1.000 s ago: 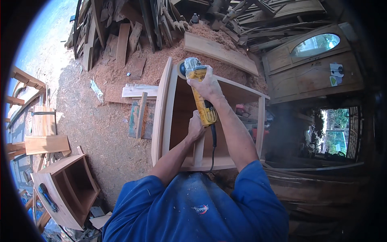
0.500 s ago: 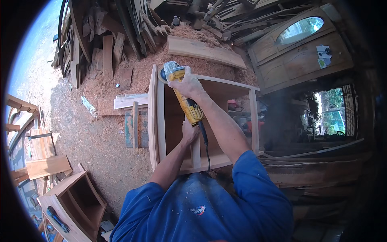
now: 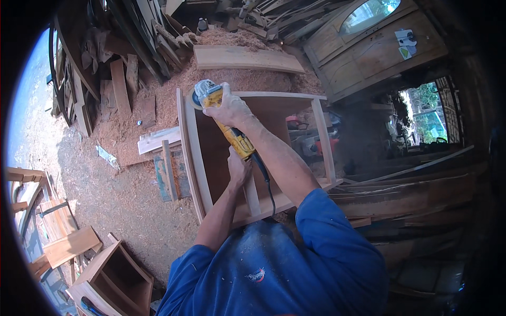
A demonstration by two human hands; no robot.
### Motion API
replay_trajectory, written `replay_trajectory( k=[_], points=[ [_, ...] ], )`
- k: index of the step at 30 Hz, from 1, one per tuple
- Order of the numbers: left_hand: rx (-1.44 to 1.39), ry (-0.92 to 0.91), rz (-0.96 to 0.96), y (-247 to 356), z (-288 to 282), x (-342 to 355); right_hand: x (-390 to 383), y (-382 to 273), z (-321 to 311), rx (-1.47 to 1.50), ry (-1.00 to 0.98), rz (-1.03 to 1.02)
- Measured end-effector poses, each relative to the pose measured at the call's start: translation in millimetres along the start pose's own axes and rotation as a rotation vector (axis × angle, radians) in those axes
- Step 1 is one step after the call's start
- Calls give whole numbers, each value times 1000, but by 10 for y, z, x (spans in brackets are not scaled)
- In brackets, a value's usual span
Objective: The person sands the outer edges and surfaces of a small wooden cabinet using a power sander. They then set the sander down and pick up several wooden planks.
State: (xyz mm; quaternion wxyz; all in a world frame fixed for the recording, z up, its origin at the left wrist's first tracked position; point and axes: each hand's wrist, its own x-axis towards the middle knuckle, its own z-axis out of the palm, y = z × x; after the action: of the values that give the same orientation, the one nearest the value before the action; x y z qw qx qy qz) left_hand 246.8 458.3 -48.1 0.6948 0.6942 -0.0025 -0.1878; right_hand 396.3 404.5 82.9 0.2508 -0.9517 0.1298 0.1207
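An open wooden cabinet frame [image 3: 196,158] stands in front of me on a sawdust-covered floor. A yellow angle grinder [image 3: 224,121] rests with its head at the frame's upper left corner. My right hand [image 3: 229,109] grips the grinder near its head. My left hand [image 3: 240,169] is closed around the rear handle, where a black cord [image 3: 269,189] hangs down. My blue sleeves and shirt fill the lower part of the view.
A curved wooden plank [image 3: 245,58] lies on a sawdust heap behind the frame. Scrap boards [image 3: 158,139] lie to the left. A small wooden box [image 3: 113,274] stands at lower left. A wooden door with an oval window [image 3: 369,37] leans at upper right.
The view has shifted, so the frame and grinder sit slightly lower and right. The grinder stays at the frame's upper left corner with both hands on it.
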Motion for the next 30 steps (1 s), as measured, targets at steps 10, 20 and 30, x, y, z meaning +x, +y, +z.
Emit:
replay_trajectory(
  k=[10, 20, 30],
  points=[
    [151, 24, -133, 106, 23, 43, -31, 334, -157, 12, 58, 51],
    [147, 36, -118, 220, -29, 35, -78, 525, -250, -21, 69, 92],
    [125, 13, -171, 200, 35, 38, -175, 937, -435, -12, 107, 162]
  ],
)
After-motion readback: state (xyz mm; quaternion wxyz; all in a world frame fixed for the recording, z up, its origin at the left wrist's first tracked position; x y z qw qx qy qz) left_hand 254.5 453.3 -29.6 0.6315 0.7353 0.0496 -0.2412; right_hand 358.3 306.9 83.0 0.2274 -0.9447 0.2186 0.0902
